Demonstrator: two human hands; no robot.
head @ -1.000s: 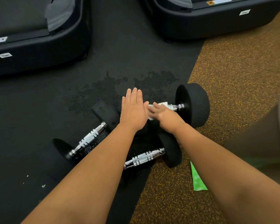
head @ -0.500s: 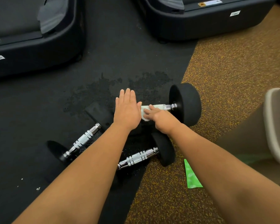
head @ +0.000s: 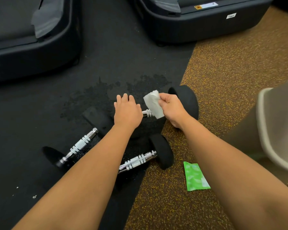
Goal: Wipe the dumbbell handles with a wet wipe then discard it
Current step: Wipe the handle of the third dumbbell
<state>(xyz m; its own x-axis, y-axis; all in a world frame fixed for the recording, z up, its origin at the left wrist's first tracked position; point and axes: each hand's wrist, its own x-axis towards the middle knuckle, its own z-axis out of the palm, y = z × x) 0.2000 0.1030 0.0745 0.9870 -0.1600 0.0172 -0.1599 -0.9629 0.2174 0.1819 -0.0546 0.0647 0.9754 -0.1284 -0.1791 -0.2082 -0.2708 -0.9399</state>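
The far dumbbell (head: 188, 103) straddles the mat (head: 106, 63) edge, with the left hand (head: 127, 112) on its left head and the right hand (head: 171, 107) holding the wet wipe (head: 154, 105) over its handle. A second dumbbell (head: 138, 161) lies nearer than it and a third dumbbell (head: 80, 145) nearer-left. The wipe packet (head: 195, 176) is nearer-right and a container (head: 279, 123) well right. The left machine base (head: 32, 52) and right machine base (head: 198, 24) stand behind it

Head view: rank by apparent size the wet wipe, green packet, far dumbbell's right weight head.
1. Far dumbbell's right weight head, though partly hidden.
2-3. Green packet and wet wipe: near alike; packet lies nearer the camera and is partly covered, so unranked.
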